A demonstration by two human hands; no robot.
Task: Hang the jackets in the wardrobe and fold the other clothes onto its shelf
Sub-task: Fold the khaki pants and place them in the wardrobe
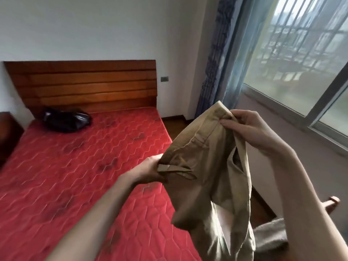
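Bed (75, 166): bare red mattress, quilted in a hexagon stitch, some dark smudges on it; broad, flat, firm-looking, so I judged it a fair surface for folding. Slatted wooden headboard (84, 85) behind, glossy brown. Wardrobe and its shelf not in view.

Window (301, 63) on the right with a grille outside, blue curtain (216, 63) hanging beside it, thin and loosely gathered.

Khaki trousers (207, 166): held up in the air over the bed's right edge, hanging down toward the bottom of the frame. Woven cotton by the look, matte, limp, creasing freely. I judged them light, soft, not slippery and in no way fragile. The stiffest part was the stitched waistband with its belt loops, and I rated that the place to take hold; the legs would flop and need smoothing flat.

Black bag (66, 119): shiny, crumpled, plastic-looking, lying near the headboard.

Left hand (150, 169): fingers curled round one end of the waistband, by a tab or loop.

Right hand (250, 129): thumb and fingers pinched the other end of the waistband, higher up.

Grey cloth (269, 234) at lower right, fuzzy; I could not tell what it was
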